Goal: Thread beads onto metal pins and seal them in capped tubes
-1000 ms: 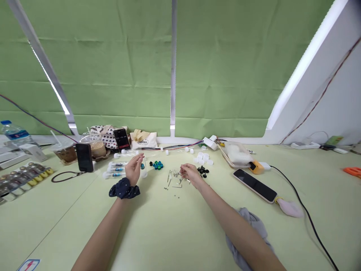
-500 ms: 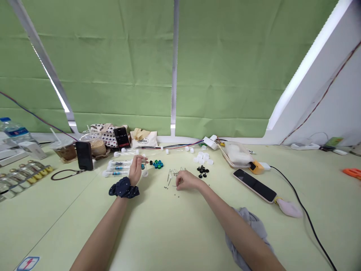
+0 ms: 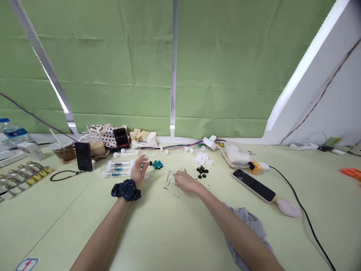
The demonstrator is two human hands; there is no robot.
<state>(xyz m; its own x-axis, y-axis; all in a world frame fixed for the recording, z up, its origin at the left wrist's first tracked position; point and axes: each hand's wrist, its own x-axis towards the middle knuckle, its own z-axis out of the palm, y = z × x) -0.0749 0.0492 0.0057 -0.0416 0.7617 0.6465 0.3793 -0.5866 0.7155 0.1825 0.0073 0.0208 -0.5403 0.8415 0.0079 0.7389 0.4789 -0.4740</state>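
My left hand point(image 3: 138, 171) is at the right end of several clear tubes with blue parts point(image 3: 117, 168), its fingers apart and curved; no held object shows. Just right of it lie blue and green beads point(image 3: 158, 165). My right hand point(image 3: 184, 181) has its fingers pressed together at a small pile of thin metal pieces point(image 3: 169, 176); what it pinches is too small to make out. Tiny grey bits point(image 3: 165, 188) lie in front of the pile. Black round parts point(image 3: 202, 171) and white caps point(image 3: 202, 157) lie to the right of the pile.
A phone point(image 3: 254, 185) lies at the right beside a black cable point(image 3: 301, 207). A tray with a plastic bag point(image 3: 235, 154) is behind it. At the left are an upright black device point(image 3: 84, 156), drink cups point(image 3: 64, 149) and a row of glass vials point(image 3: 25, 174).
My left hand has shifted slightly right, its fingers more visibly spread. My right hand has moved slightly left and up over the metal pieces.
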